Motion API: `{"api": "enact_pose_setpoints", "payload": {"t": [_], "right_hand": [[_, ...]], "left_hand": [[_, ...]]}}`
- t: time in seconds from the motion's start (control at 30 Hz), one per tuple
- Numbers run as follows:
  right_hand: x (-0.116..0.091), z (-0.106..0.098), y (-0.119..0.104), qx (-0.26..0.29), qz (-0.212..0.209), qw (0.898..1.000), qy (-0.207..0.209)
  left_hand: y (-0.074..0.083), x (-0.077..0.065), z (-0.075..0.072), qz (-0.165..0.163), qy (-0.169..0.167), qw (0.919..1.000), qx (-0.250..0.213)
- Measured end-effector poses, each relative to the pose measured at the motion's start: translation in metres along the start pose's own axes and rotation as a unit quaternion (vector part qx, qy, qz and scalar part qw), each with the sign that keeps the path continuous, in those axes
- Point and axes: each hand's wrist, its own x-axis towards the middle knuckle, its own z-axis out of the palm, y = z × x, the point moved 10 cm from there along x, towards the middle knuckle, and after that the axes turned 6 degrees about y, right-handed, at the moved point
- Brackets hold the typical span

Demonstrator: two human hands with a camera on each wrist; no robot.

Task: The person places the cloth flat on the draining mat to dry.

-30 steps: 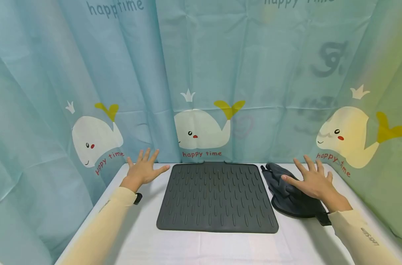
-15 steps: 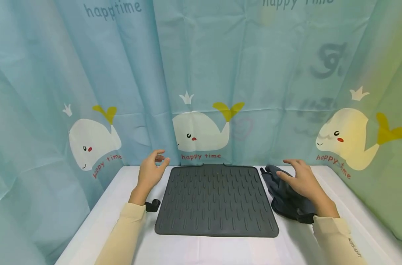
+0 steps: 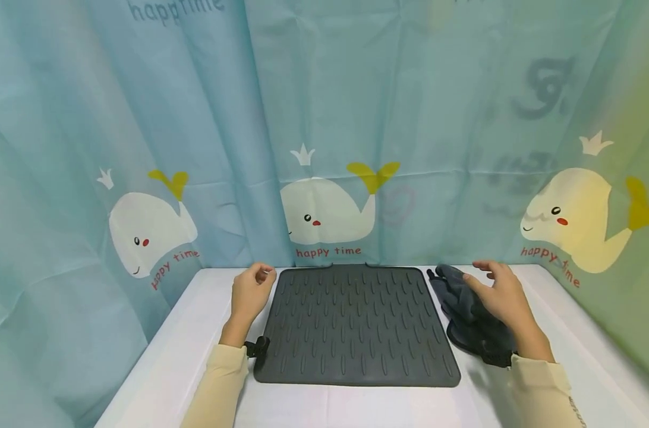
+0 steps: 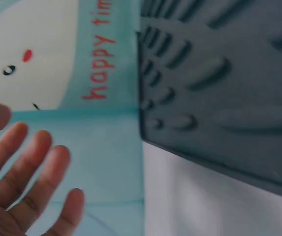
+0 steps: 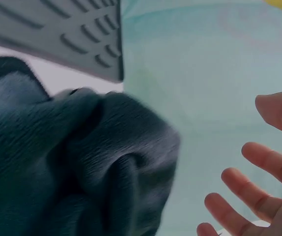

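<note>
Honestly, the bit I'd worry about is the dark cloth [image 3: 466, 312]. It's bunched up on the desk [image 3: 383, 409] between the right edge of the grey ridged mat [image 3: 359, 327] and the desk's right edge, towards the far right corner. With all those folds, a pinch at the top might catch only one layer and leave the rest dragging. Pull it sideways over the mat and a loose bit could snag that raised rim and shift the mat too. The mat's far edge is right up by the curtain [image 3: 330, 89], so shoving it that way could rumple the fabric, I reckon.

As for pose, both arms reach in from the desk's near edge. The left hand [image 3: 251, 295] is just beside the mat's far left corner, fingers loosely bent and spread, nothing in it. The right hand [image 3: 503, 295] hangs by the cloth's right side, thumb well away from the fingers, those relaxed and a bit curved, also holding nothing. The right wrist view shows a gap between its fingertips and the cloth, so no grip there.
</note>
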Motion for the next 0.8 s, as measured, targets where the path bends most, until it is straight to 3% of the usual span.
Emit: {"api": "enact_pose_setpoints", "payload": {"t": [0.17, 0.3, 0.47, 0.6, 0.8], "right_hand": [[-0.003, 0.005, 0.011, -0.008, 0.013, 1.000, -0.013], [-0.004, 0.016, 0.026, -0.026, 0.050, 0.998, -0.042], [-0.007, 0.031, 0.045, -0.050, 0.099, 0.989, -0.095], [-0.010, 0.040, 0.054, -0.071, 0.109, 0.981, -0.141], [-0.013, 0.047, 0.054, -0.086, 0.092, 0.976, -0.180]], "left_hand": [[-0.021, -0.006, 0.014, -0.035, -0.057, 0.9966, 0.047], [-0.035, -0.011, 0.023, -0.055, -0.101, 0.9912, 0.065], [-0.042, -0.013, 0.031, -0.071, -0.143, 0.9846, 0.072], [-0.044, -0.016, 0.038, -0.077, -0.167, 0.9801, 0.075], [-0.042, -0.019, 0.044, -0.074, -0.174, 0.9787, 0.080]]}}
